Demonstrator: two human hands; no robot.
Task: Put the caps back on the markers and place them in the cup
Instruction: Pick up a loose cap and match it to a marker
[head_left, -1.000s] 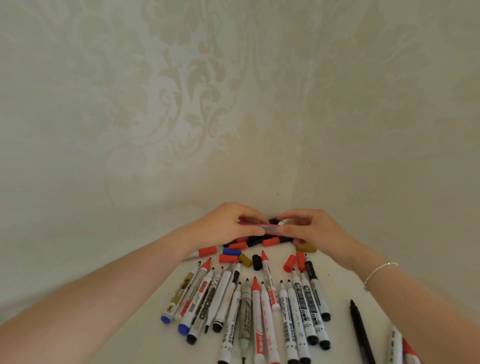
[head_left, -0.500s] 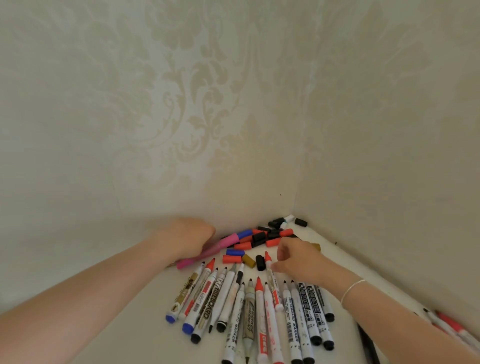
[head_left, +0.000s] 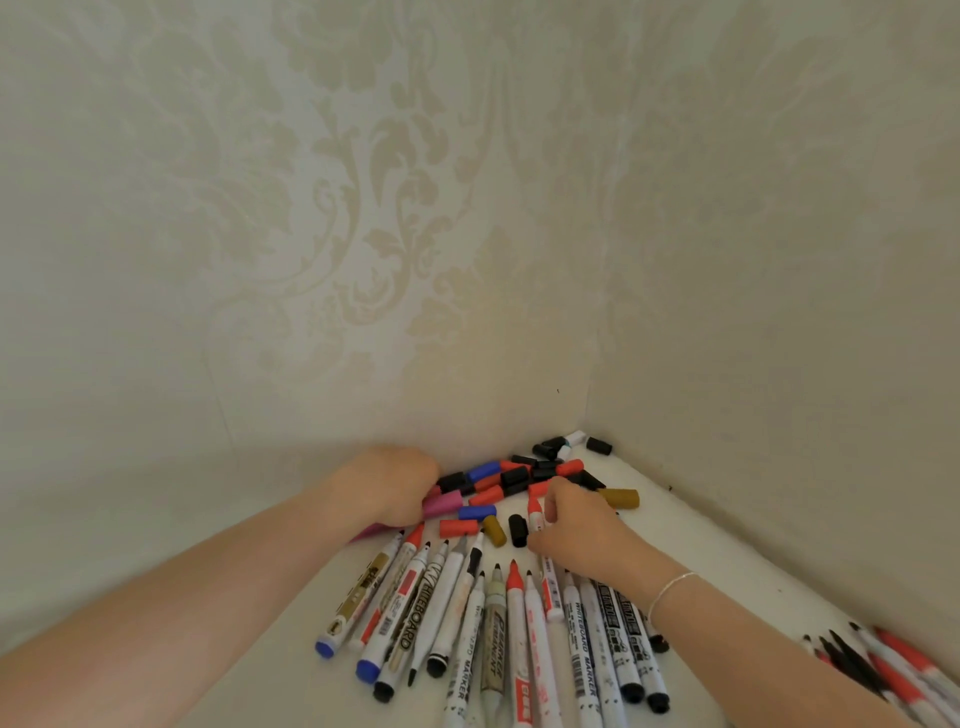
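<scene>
My left hand (head_left: 387, 486) grips a capped pink marker (head_left: 444, 503) that lies low over the table by the left wall. My right hand (head_left: 576, 532) has its fingers curled round the upper end of a white marker with a bare red tip (head_left: 535, 508). Several uncapped markers (head_left: 493, 613) lie in a fanned row on the white table (head_left: 696, 551) in front of me. Behind both hands, a pile of loose red, black, blue and ochre caps (head_left: 519, 475) fills the corner. No cup is in view.
Patterned walls close in the table at the back left (head_left: 311, 312) and the right (head_left: 779, 312), meeting in a corner. More thin black and red pens (head_left: 883, 662) lie at the bottom right, beyond my right forearm.
My right hand let go of the pink marker and dropped to the red-tipped marker. My left hand carried the pink marker to the left, away from the corner.
</scene>
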